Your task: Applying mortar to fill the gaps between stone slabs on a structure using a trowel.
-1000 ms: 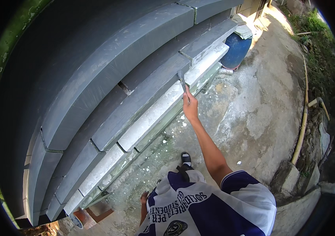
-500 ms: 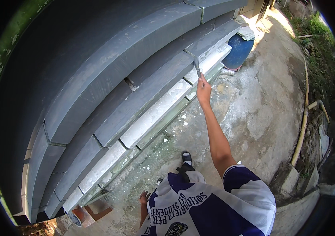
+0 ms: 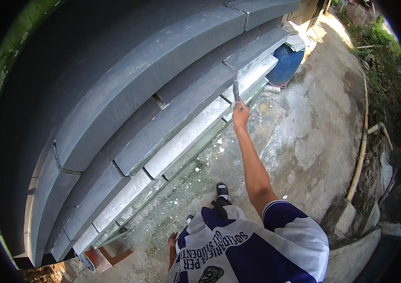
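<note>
Brush (image 3: 236,89), dark, one: pointed away from you, its tip by the far right end of the long grey ledge block (image 3: 177,118).
Right grip (image 3: 241,112): closed about the brush, arm stretched well forward. Left grip (image 3: 172,239): low, beside your shirt (image 3: 252,245); whether clenched or released, cannot tell. Adjoining items: white ledge (image 3: 186,140), just below the grey; blue barrel (image 3: 286,66), far right. Handling notes, by judgement: stand nearer the far end, since so long a reach probably costs you control; draw light, even strokes along the grey edge; load sparingly near the joint (image 3: 231,66); angle the tip upward, as stray grey would likely mark the white ledge.
</note>
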A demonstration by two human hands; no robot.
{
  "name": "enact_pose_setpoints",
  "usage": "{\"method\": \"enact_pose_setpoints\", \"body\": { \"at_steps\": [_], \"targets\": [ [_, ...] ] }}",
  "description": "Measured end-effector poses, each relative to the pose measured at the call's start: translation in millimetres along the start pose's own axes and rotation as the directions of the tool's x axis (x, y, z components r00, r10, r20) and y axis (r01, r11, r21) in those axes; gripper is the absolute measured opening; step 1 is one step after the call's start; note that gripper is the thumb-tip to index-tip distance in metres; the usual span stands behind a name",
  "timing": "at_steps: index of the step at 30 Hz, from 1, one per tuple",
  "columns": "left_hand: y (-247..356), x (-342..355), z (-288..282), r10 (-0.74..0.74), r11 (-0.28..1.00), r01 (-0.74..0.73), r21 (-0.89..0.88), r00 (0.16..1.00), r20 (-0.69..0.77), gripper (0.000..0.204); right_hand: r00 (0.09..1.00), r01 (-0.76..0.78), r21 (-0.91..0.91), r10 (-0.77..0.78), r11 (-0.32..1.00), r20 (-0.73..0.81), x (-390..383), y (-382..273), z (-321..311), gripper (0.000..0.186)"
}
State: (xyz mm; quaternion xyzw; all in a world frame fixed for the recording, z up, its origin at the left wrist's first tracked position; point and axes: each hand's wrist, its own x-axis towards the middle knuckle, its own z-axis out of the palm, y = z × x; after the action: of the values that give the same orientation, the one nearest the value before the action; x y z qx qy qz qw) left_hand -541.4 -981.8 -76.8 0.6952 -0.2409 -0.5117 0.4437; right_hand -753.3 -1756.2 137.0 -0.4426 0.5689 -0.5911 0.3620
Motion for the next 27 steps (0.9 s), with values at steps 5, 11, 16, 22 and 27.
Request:
{"method": "enact_pose_setpoints", "body": {
  "at_steps": [5, 11, 16, 22, 27],
  "targets": [
    [-20, 87, 10, -0.196, 0.906, 0.061, -0.419, 0.938, -0.286, 0.028, 0.986, 0.16, -0.058, -0.156, 0.985, 0.064, -30, -47, 32, 0.034],
    [7, 79, -5, 0.065, 0.549, -0.07, 0.833, 0.997, 0.041, 0.033, 0.995, 0.091, -0.08, -0.089, 0.993, 0.035, -21, -44, 23, 0.033],
    [3, -35, -19, 0.043, 0.914, -0.01, 0.404, 0.996, -0.072, 0.036, 0.995, 0.088, -0.116, -0.094, 0.989, -0.042, -7, -26, -3, 0.032],
    [0, 93, 8, 0.046, 0.858, -0.01, 0.513, 0.997, -0.058, 0.035, 0.993, 0.115, -0.116, -0.11, 0.987, 0.048, -17, -43, 26, 0.032],
    [-5, 90, 4, -0.091, 0.99, 0.072, -0.119, 0.981, -0.169, 0.033, 0.986, 0.165, -0.021, -0.164, 0.986, 0.032, -30, -50, 31, 0.035]
  ]
}}
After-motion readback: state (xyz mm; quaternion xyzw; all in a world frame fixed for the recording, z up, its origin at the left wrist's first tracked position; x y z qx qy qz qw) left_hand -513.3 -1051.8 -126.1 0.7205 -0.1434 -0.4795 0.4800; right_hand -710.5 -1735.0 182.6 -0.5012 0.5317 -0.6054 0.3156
